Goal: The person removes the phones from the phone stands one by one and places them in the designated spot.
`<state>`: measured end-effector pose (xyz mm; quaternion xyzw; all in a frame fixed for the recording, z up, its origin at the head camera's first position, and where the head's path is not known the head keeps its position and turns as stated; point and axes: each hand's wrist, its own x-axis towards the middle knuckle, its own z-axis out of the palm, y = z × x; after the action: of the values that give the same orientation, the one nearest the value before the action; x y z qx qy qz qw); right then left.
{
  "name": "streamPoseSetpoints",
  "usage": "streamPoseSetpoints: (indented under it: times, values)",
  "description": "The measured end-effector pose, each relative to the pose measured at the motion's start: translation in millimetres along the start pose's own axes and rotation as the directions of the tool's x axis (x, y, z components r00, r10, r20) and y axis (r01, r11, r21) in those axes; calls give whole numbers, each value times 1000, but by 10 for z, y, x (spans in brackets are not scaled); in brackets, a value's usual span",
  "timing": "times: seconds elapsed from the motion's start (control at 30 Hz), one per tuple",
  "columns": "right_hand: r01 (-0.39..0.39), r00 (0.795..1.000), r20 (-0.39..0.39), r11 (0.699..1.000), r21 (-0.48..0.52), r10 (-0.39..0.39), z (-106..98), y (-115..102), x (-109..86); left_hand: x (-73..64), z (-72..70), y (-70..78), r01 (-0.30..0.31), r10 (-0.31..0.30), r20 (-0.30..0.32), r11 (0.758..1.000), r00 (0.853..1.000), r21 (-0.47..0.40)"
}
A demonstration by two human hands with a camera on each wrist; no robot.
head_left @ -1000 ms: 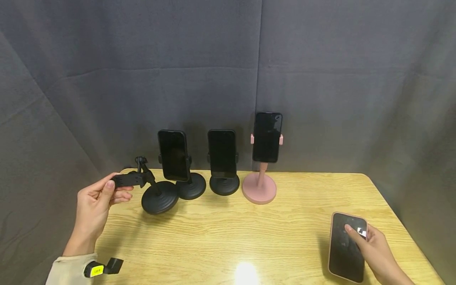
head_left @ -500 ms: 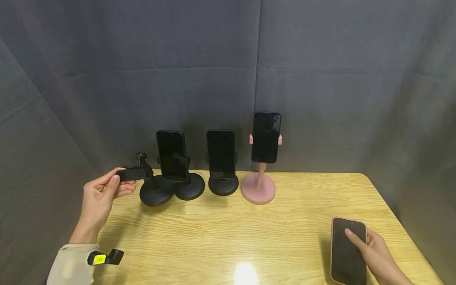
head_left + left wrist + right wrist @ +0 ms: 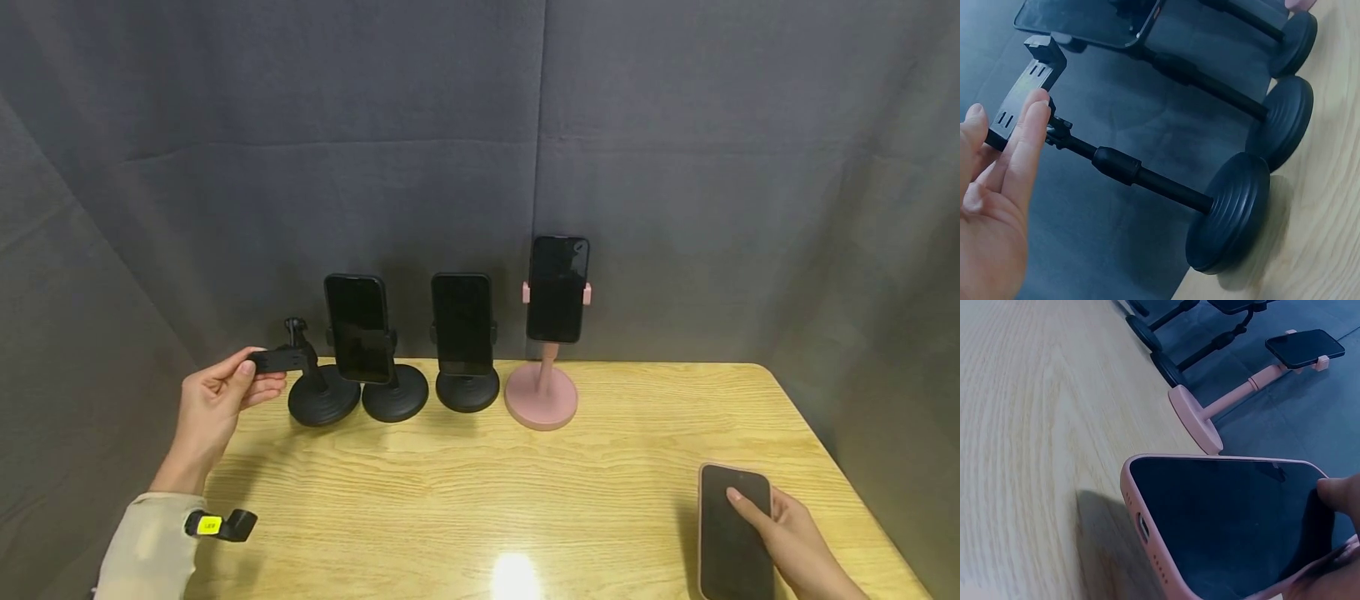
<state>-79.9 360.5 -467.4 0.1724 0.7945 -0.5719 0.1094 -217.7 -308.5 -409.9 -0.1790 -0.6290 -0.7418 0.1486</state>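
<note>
Left hand [image 3: 213,406] pinches leftmost black stand [image 3: 324,400] by its holder [image 3: 277,361]. Right hand [image 3: 789,531] grips pink-cased phone [image 3: 727,554] above the table [image 3: 600,483], right side. Pink stand [image 3: 542,400] and two other black stands [image 3: 395,396] each hold a dark phone [image 3: 558,292].

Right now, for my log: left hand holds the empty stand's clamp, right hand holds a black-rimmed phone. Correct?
No: the right wrist view shows a pink rim on the phone in the right hand. The left hand does hold the clamp.
</note>
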Motion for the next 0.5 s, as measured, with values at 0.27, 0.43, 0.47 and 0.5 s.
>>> streamPoseSetpoints:
  times: [0.27, 0.43, 0.47, 0.5]
  values:
    - [1, 1000, 5, 1000, 11, -1, -32, 20, -15, 49, -86, -123, 27, -26, 25, 999, 999, -21]
    - [-18, 998, 54, 998, 68, 15, -77, 52, -5, 87, -127, -222, 37, -35, 30, 998, 999, -50]
    - [-22, 998, 66, 997, 77, 17, -87, 61, -4, 95, -135, -242, 40, -39, 31, 997, 999, -58]
    - [-25, 997, 79, 996, 87, 18, -99, 70, -1, 100, -142, -260, 42, -40, 32, 997, 999, -60]
